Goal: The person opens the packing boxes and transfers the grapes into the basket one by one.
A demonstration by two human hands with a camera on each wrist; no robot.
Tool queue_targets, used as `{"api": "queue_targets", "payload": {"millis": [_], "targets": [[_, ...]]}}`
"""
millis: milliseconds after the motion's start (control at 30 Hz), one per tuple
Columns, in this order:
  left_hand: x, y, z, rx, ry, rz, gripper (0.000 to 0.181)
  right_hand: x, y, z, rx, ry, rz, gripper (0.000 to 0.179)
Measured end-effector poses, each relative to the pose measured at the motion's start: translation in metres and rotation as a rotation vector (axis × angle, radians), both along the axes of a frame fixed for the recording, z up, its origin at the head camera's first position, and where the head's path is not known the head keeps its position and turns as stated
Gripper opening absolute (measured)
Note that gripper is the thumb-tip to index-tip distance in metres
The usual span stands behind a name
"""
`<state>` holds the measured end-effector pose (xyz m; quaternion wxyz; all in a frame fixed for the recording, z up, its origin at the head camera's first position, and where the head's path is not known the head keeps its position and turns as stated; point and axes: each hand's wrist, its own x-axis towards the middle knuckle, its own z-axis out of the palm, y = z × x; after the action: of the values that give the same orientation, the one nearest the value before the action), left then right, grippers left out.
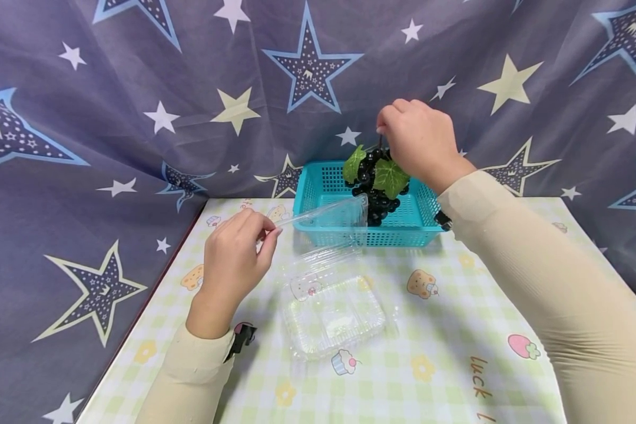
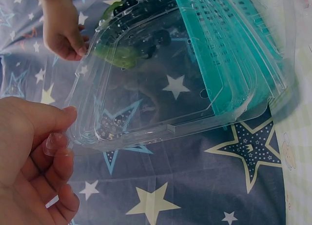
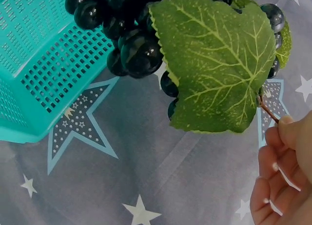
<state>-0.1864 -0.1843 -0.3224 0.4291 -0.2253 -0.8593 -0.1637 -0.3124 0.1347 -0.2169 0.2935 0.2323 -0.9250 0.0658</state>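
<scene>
My right hand [image 1: 421, 138] pinches the brown stem of a bunch of dark grapes [image 1: 378, 203] with green leaves [image 3: 214, 64]. The bunch hangs over a turquoise mesh basket [image 1: 403, 237], its lower grapes overlapping the basket in the head view. With thumb and fingers my left hand [image 1: 235, 259] pinches the edge of the raised lid of a clear plastic clamshell box [image 1: 334, 315]. The box's base sits on the table in front of the basket. Through the tilted lid [image 2: 151, 78], the left wrist view shows grapes and part of the basket.
A table [image 1: 381, 383] with a checked, printed cloth carries the basket near its back edge. Behind it hangs a dark curtain [image 1: 201, 76] with a star pattern, close to the basket's far side.
</scene>
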Motion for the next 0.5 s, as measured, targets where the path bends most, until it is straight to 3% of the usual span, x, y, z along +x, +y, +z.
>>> {"api": "queue_targets", "payload": {"millis": [500], "targets": [[0.001, -0.001, 0.000, -0.003, -0.004, 0.000, 0.010, -0.010, 0.007, -0.024, 0.011, -0.016, -0.014, 0.021]]}}
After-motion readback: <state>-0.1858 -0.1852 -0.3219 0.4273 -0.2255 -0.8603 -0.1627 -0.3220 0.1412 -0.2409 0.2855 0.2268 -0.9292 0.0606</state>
